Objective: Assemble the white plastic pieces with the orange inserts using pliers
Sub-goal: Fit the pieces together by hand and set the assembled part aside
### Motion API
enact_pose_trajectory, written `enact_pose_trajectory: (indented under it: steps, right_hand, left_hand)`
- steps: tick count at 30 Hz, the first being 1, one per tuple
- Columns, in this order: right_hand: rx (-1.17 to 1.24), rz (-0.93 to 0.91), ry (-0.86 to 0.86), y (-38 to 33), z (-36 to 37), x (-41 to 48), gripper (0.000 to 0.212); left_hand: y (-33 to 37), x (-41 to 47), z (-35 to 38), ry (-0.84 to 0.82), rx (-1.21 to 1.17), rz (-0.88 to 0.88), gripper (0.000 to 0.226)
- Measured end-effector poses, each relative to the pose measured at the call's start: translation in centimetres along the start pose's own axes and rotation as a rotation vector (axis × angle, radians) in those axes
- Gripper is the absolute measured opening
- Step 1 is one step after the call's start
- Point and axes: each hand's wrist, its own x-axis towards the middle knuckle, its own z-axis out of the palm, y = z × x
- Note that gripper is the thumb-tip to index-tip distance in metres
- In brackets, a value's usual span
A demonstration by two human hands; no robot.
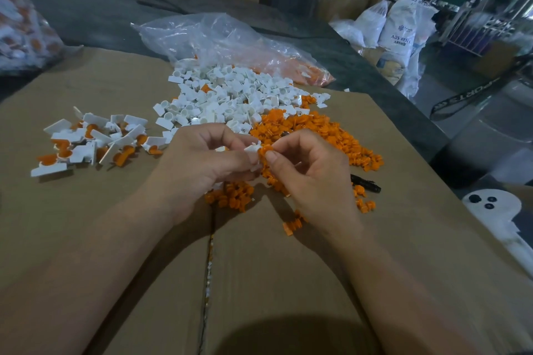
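Over brown corrugated cardboard (115, 239), our left hand (202, 164) pinches a small white plastic piece (251, 149); our right hand (305, 170) pinches a round orange insert (266, 150) against it.

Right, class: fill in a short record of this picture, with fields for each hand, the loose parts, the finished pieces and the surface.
left hand: pinches a white piece
right hand: pinches an orange insert against that piece
white pile: behind the hands, beside a clear bag
orange pile: right of the white pile, reaching under the hands
assembled pieces: grouped at the left
surface: cardboard
tool: neither hand holds one; a dark object lies by the right hand, unclear
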Motion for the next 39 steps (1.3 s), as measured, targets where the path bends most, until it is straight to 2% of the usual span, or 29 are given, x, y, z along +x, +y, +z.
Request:
enact_pose_trajectory:
  steps: [6, 16, 21, 27, 33, 39]
  right_hand:
    - [-0.068, 0.02, 0.028, 0.33, 0.03, 0.07, 0.016]
    - [-0.237, -0.078, -0.048, 0.07, -0.21, -0.26, 0.009]
    - [-0.33, -0.113, -0.117, -0.28, -0.41, -0.37, 0.011]
    - [-0.165, 0.009, -0.11, -0.26, -0.62, -0.19, 0.026]
    - [-0.108, -0.032, -0.118, -0.26, -0.25, -0.35, 0.008]
    - [-0.01, 0.018, -0.054, -0.3, -0.1, -0.26, 0.017]
  left_hand:
    - [0.07, 0.05, -0.19, -0.034, -0.038, 0.001, 0.032]
    - [0.08, -0.31, -0.03, 0.028, 0.324, 0.121, 0.032]
    - [-0.06, -0.37, -0.21, -0.001, 0.393, 0.149, 0.032]
    - [0.17, -0.52, -0.41, -0.05, 0.355, 0.132, 0.027]
    - [0.26, -0.39, -0.23, -0.029, 0.275, 0.116, 0.023]
    - [0.58, -0.56, 0.11, -0.018, 0.241, 0.106, 0.024]
